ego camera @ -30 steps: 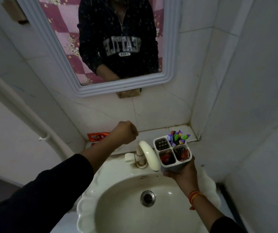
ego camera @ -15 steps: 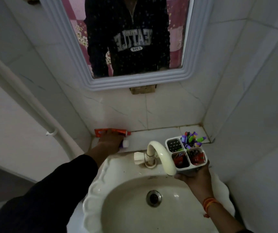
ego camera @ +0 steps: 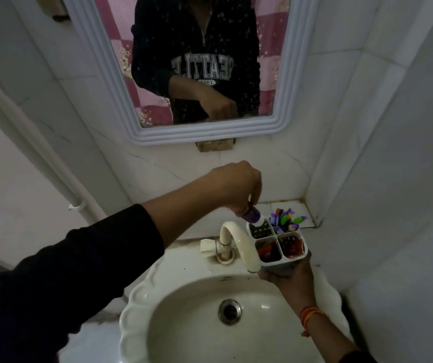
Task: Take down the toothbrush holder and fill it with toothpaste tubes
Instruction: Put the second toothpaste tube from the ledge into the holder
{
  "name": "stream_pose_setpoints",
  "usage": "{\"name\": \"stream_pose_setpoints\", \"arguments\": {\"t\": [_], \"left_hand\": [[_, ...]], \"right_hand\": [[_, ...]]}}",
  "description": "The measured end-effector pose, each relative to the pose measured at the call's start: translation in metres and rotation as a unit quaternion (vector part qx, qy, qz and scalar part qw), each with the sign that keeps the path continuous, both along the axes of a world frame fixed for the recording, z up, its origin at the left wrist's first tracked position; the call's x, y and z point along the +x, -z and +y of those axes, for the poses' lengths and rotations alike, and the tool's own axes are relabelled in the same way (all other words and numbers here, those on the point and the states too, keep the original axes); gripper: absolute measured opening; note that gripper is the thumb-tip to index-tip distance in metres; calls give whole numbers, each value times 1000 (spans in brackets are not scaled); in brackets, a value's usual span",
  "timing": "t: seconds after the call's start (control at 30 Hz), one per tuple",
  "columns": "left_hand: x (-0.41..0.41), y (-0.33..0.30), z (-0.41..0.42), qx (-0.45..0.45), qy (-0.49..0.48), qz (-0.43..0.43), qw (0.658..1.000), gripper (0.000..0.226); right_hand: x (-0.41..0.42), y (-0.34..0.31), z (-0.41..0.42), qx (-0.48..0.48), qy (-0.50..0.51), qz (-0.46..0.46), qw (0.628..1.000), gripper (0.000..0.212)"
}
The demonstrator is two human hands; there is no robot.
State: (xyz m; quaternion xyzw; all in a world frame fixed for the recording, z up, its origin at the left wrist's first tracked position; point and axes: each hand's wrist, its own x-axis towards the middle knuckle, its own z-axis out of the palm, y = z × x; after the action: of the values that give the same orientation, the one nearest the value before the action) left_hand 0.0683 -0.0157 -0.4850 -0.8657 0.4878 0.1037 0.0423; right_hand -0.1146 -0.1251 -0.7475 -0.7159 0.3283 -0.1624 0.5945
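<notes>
Toothbrush holder (ego camera: 279, 247) cupped in right hand (ego camera: 287, 280) over sink (ego camera: 184, 334) (tiled corner); left hand (ego camera: 236, 186) pinches, seemingly, a tube (ego camera: 331, 214).

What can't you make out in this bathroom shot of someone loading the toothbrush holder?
All in the head view:
- Toothpaste tube: the left hand covers most of it; its label is unreadable.
- Toothbrush holder: its underside is hidden by the right hand, and the tap overlaps its left edge.
- The two front compartments: red contents too dim and small to identify.
- Sink: cut off by the bottom edge.
</notes>
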Motion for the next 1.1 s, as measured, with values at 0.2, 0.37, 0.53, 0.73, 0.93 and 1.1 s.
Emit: {"name": "stream_pose_setpoints", "arguments": {"t": [0.2, 0.37, 0.53, 0.73, 0.93, 1.1], "left_hand": [[-31, 14, -36, 30, 12, 3, 999, 26], [-24, 31, -35, -10, -20, 100, 995, 18], [26, 55, -1, -68, -117, 136, 981, 21], [83, 132, 63, 113, -217, 41, 969, 50], [93, 173, 95, 113, -202, -75, 970, 44], [94, 176, 108, 128, -176, -121, 969, 35]], "right_hand": [[2, 3, -2, 17, -14, -44, 999, 113], [3, 2, 0, 40, -14, -63, 997, 109], [1, 3, 2, 97, 1, -90, 991, 96], [7, -2, 3, 239, 10, -157, 958, 122], [8, 10, -2, 304, -4, -197, 932, 109], [10, 8, -4, 354, 18, -195, 915, 66]]}}
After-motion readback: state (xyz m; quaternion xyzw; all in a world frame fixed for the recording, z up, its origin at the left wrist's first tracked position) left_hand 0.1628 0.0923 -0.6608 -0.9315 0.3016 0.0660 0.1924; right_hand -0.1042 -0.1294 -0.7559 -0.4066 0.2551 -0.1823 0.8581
